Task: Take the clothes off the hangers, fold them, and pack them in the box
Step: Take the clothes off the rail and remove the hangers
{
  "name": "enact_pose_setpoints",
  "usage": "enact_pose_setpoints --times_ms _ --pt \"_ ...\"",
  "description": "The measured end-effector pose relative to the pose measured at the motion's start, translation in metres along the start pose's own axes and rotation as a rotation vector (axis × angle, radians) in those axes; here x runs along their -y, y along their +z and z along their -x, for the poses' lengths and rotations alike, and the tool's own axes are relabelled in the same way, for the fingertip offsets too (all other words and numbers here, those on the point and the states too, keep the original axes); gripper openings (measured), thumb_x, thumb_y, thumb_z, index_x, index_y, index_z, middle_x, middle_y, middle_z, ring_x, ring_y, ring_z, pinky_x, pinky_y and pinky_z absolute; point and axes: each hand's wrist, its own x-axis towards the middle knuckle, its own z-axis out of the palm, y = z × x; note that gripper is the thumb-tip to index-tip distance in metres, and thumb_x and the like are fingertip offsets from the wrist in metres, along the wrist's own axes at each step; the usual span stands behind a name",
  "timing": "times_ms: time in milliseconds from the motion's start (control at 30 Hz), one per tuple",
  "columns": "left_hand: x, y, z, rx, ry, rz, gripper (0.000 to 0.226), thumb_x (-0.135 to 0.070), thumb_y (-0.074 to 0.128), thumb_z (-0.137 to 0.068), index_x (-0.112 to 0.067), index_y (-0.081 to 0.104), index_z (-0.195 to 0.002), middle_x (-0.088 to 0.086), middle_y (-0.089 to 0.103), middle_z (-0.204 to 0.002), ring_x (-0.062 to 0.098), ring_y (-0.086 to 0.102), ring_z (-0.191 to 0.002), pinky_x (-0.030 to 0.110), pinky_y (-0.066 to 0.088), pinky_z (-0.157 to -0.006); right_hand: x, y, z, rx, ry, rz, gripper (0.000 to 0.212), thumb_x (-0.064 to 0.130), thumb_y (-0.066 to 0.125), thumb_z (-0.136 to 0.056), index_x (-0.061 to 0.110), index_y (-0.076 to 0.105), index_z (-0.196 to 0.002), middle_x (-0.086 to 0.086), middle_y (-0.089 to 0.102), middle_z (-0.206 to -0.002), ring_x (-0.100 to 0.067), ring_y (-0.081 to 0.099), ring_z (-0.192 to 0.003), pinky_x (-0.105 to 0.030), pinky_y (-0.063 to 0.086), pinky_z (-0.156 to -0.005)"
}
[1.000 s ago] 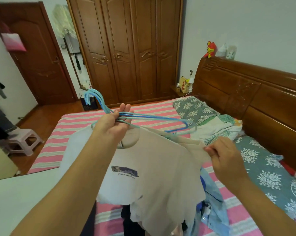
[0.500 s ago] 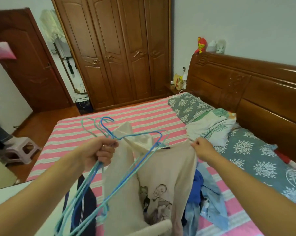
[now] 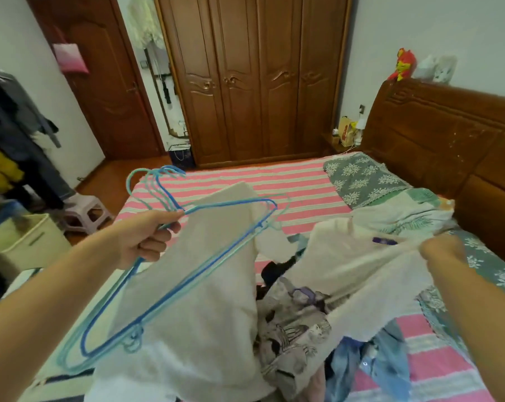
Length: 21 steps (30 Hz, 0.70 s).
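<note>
My left hand [image 3: 147,236] grips a bunch of blue and teal wire hangers [image 3: 170,274] by their necks, held out over the bed's left side. The cream T-shirt [image 3: 347,265] hangs free of the hangers; my right hand [image 3: 443,250] pinches its edge and holds it stretched over the bed. Part of the shirt droops behind the hangers. Below lies a heap of clothes [image 3: 297,323], with a printed grey garment and a blue denim piece [image 3: 390,369]. A cream box [image 3: 28,242] stands on the floor at the left.
The bed [image 3: 274,181] has a pink striped sheet, a grey floral pillow [image 3: 361,181] and a wooden headboard [image 3: 448,140] at the right. A wardrobe [image 3: 251,76] stands behind. A small stool [image 3: 86,213] and hanging dark coats [image 3: 16,126] are at the left.
My left hand has drawn the hangers out of the cream T-shirt and swung them left. My right hand has pulled the shirt to the right, away from them.
</note>
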Motion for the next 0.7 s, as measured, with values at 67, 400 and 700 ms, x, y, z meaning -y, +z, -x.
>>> enact_pose_setpoints --times_ms 67,400,700 --pt "0.002 -0.019 0.0 -0.042 0.001 0.104 0.038 -0.045 0.054 -0.099 -0.017 0.047 -0.074 -0.008 0.016 -0.051 0.006 0.014 -0.034 0.012 0.012 -0.036 -0.003 -0.004 -0.014 -0.013 -0.029 -0.081 0.045 0.022 0.055 -0.088 0.006 0.054 -0.13 -0.02 0.059 -0.129 -0.04 0.059 -0.113 -0.045 0.053 -0.091" --pt "-0.028 0.049 -0.02 -0.076 0.119 0.588 0.025 -0.018 0.044 -0.101 -0.017 0.044 -0.076 -0.007 0.028 -0.051 0.007 0.027 -0.037 0.019 0.028 -0.036 0.191 -0.128 0.102 -0.084 -0.736 -0.798 0.019 0.038 0.048 -0.102 0.02 0.054 -0.098 0.001 0.056 -0.097 -0.016 0.053 -0.092 -0.038 0.048 -0.084" --pt "-0.071 0.085 0.018 0.012 0.315 0.732 0.014 -0.009 0.039 -0.108 -0.006 0.053 -0.109 0.011 0.076 -0.103 0.023 0.076 -0.091 0.04 0.058 -0.088 0.241 -0.17 0.141 -0.165 -0.824 -0.982 0.015 0.032 0.044 -0.105 0.019 0.051 -0.099 0.004 0.055 -0.092 -0.007 0.055 -0.081 -0.02 0.051 -0.075"
